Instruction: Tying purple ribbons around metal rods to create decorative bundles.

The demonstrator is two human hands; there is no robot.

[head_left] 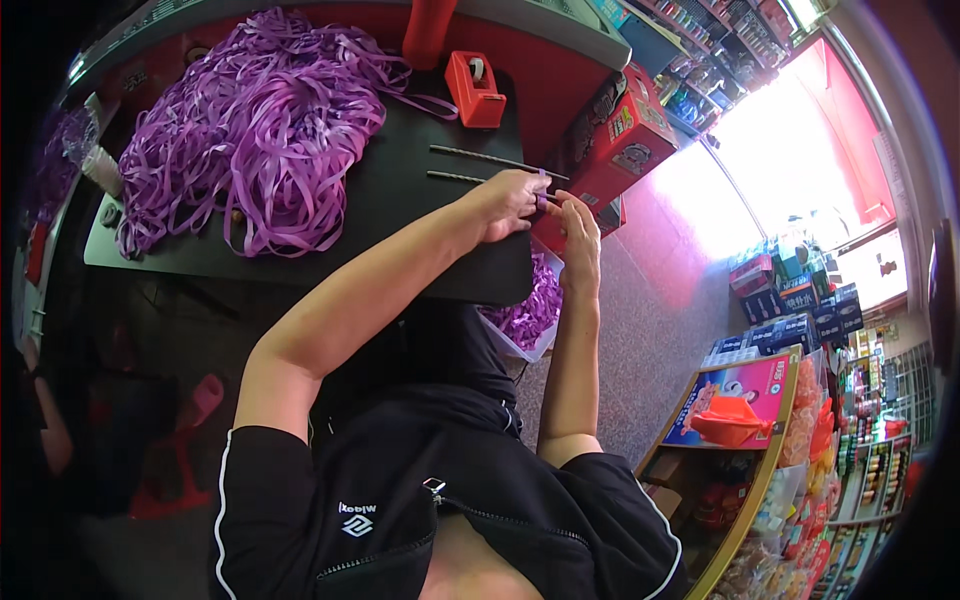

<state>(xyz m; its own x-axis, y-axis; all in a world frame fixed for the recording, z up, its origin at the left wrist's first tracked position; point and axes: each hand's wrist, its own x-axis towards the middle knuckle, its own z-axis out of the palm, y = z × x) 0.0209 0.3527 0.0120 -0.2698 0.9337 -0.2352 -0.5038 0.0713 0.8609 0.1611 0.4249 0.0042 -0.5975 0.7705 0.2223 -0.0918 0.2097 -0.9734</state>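
Two thin twisted metal rods lie side by side at the right edge of the black table: the upper rod (pixel 485 157) is mostly bare, while the lower rod (pixel 455 176) passes beneath my left hand (pixel 508 204). A bit of purple ribbon (pixel 543 186) shows at the rods' right ends, by my left fingertips, which are curled closed on it. My right hand (pixel 580 238) meets the left one there, fingers pressed together at the lower rod's tip. Whatever the right fingers pinch is hidden. A big tangled heap of purple ribbon (pixel 290 125) covers the table's left part.
An orange-red tape dispenser (pixel 476 90) stands behind the rods on the table (pixel 400 215). Below the table's right edge, a pale plastic bin (pixel 548 345) holds more purple ribbon. Red cartons (pixel 625 130) stand to the right. A glass-fronted cabinet (pixel 690 460) is at lower right.
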